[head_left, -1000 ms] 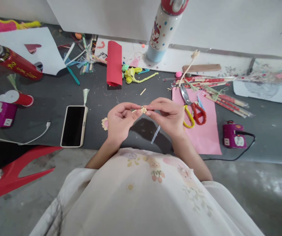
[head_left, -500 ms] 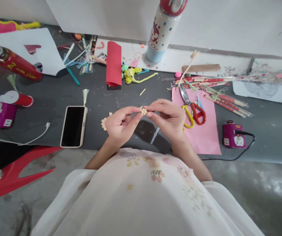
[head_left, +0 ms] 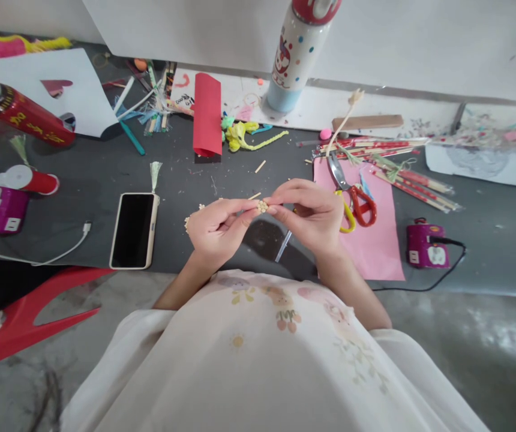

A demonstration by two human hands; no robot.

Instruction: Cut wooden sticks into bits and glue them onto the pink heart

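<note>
Between my two hands, over the dark table, is a small pale-yellow flower-shaped cluster of beads or clay balls [head_left: 263, 206]. My left hand [head_left: 218, 228] pinches its left side between thumb and forefinger. On the opposite side, my right hand [head_left: 308, 217] pinches it with thumb and fingertips. Partly hidden behind my left hand lie more pale pieces [head_left: 201, 207]. A short pale stick [head_left: 255, 195] shows just above the left fingertips. Under my right hand lies a clear thin strip or tube [head_left: 283, 246].
Scissors [head_left: 360, 204] lie on pink paper [head_left: 377, 246] at the right, near wrapped sticks [head_left: 415, 186]. A phone [head_left: 134, 231] lies left. A bottle [head_left: 294, 66], red paper roll [head_left: 207, 114] and yellow craft piece [head_left: 240, 137] stand or lie behind. Purple devices [head_left: 426, 246] sit at the sides.
My hands have drawn slightly apart at the wrists, while the fingertips keep hold of the cluster. The cluster has turned a little. The view has shifted slightly.
</note>
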